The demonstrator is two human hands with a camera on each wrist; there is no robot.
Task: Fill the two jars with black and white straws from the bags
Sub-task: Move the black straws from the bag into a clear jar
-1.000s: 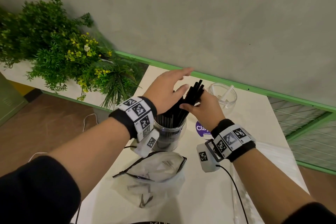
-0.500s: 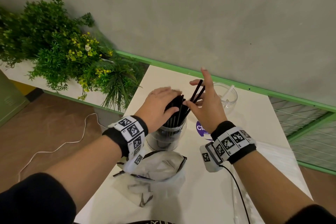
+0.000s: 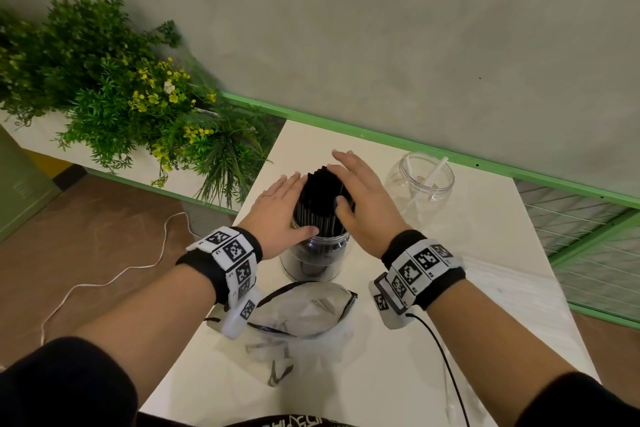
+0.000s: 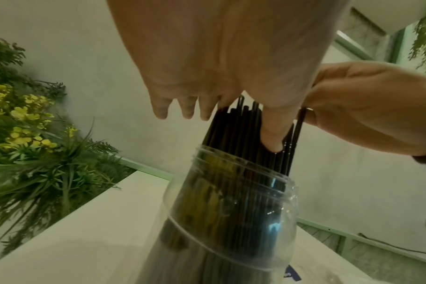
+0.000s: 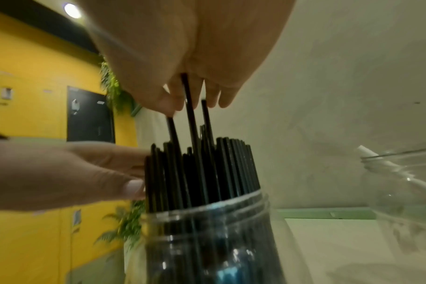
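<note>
Standing on the white table [image 3: 398,340], the near jar [image 3: 313,262] is packed with black straws [image 3: 320,199]. Left hand [image 3: 277,210] and right hand [image 3: 363,204] press flat, fingers straight, against the bundle's sides, likely to gather it. One emptied bag [image 3: 304,314] lies nearer; a second jar [image 3: 419,184] holds two white straws [image 3: 436,172].

From the left wrist, the thumb [image 4: 271,132] rests on the straws above the rim.

From the right wrist, three straws stand taller under the fingertips [image 5: 173,103], which seem to nudge them down.
</note>
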